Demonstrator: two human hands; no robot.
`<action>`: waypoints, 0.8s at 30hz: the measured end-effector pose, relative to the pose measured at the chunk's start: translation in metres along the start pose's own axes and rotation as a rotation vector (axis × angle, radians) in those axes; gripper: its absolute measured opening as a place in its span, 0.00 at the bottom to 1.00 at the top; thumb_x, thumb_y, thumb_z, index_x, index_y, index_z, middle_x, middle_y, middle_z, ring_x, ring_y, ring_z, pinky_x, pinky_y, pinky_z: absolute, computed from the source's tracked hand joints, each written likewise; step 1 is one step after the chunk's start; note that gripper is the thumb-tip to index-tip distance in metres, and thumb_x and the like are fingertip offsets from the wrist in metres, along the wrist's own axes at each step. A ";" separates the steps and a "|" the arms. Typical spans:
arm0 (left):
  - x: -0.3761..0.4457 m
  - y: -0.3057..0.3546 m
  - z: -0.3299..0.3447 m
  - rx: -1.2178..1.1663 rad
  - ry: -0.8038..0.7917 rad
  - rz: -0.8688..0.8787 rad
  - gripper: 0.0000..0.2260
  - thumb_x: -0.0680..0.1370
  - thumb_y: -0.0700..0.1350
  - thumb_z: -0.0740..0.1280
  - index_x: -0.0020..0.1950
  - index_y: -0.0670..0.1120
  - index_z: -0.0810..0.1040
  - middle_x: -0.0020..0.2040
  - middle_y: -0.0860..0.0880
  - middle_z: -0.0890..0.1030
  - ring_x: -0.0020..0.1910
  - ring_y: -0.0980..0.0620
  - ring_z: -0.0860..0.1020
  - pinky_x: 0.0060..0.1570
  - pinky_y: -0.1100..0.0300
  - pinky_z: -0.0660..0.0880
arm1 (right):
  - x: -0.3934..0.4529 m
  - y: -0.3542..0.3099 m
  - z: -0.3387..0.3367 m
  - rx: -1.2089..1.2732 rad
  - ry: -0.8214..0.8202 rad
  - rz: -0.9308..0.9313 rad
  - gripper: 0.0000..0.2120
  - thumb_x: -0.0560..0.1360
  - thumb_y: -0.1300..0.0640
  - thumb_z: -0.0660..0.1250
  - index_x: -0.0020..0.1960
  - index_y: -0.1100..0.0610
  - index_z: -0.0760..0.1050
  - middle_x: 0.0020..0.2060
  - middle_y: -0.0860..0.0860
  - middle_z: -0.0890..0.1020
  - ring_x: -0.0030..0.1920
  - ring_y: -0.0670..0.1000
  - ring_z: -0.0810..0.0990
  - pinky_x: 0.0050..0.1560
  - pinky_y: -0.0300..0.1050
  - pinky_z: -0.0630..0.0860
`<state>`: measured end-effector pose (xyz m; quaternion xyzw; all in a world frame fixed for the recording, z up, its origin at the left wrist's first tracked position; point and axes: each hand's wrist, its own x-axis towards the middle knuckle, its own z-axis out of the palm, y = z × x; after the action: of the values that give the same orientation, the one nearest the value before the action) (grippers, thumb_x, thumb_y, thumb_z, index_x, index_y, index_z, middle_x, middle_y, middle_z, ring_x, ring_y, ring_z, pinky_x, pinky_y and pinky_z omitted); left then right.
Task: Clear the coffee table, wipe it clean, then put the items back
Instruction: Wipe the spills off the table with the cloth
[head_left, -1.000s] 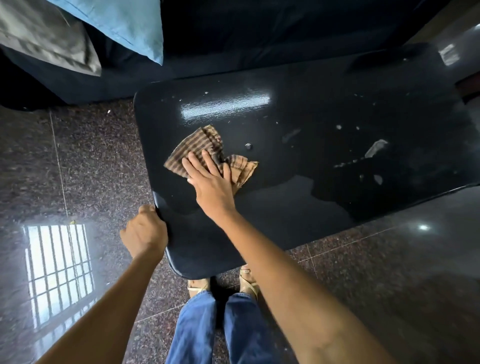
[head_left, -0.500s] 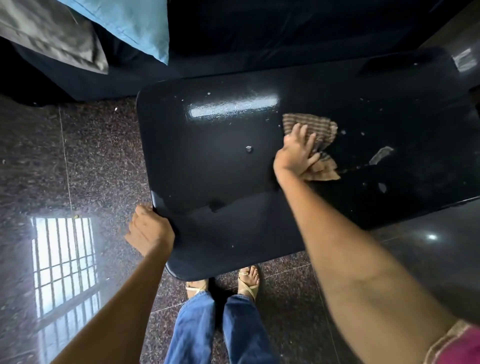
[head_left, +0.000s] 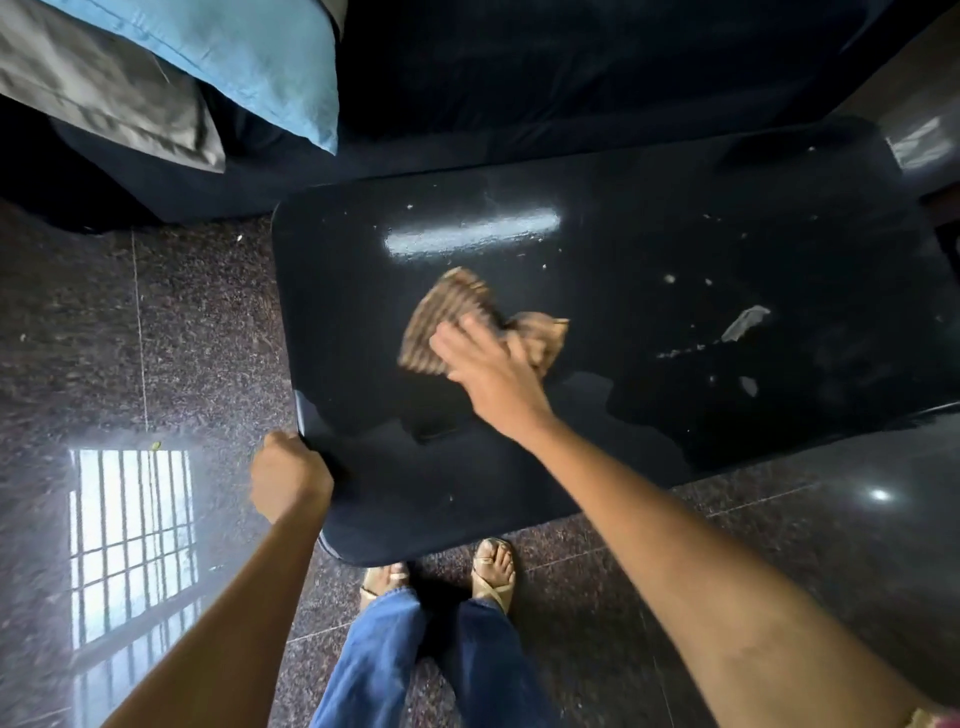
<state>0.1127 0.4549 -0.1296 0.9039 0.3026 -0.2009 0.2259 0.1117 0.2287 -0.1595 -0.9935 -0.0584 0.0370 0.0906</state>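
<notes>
Black coffee table (head_left: 675, 260) mostly bare, right hand (head_left: 493, 374) flat pressing cloth (head_left: 447, 322), left hand (head_left: 288, 480) grip holding corner edge

No text, label, brand, number or sign can be read anywhere in the frame.

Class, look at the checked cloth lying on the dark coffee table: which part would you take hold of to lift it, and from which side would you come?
Pinch the bunched, raised folds at the cloth's right end, coming from above. That end stands up off the coffee table in a gathered ridge, so fingers can close around it. The left part lies flat and fanned out, partly under the right hand, with little to grip.
</notes>
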 end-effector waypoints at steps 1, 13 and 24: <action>0.000 -0.001 0.001 -0.010 -0.005 0.002 0.15 0.81 0.42 0.52 0.59 0.34 0.71 0.60 0.31 0.75 0.60 0.33 0.73 0.60 0.44 0.69 | -0.004 0.013 -0.003 -0.005 0.017 0.130 0.21 0.76 0.54 0.63 0.68 0.46 0.66 0.69 0.41 0.68 0.72 0.49 0.63 0.58 0.57 0.66; 0.031 -0.048 -0.025 -0.041 -0.229 0.273 0.14 0.81 0.43 0.54 0.56 0.38 0.76 0.56 0.34 0.79 0.56 0.36 0.76 0.52 0.50 0.71 | 0.037 -0.170 0.023 0.321 0.082 0.747 0.25 0.79 0.55 0.50 0.75 0.46 0.56 0.75 0.42 0.56 0.76 0.49 0.49 0.70 0.61 0.50; 0.066 -0.100 -0.073 0.062 -0.259 0.224 0.15 0.80 0.41 0.55 0.57 0.41 0.79 0.58 0.38 0.80 0.56 0.39 0.77 0.54 0.53 0.73 | -0.008 -0.145 0.022 0.050 -0.045 0.260 0.25 0.77 0.57 0.59 0.73 0.50 0.60 0.73 0.46 0.64 0.74 0.50 0.59 0.64 0.61 0.64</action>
<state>0.1138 0.5952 -0.1314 0.9051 0.1620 -0.2986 0.2558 0.0855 0.3732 -0.1541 -0.9890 0.0698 0.0724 0.1082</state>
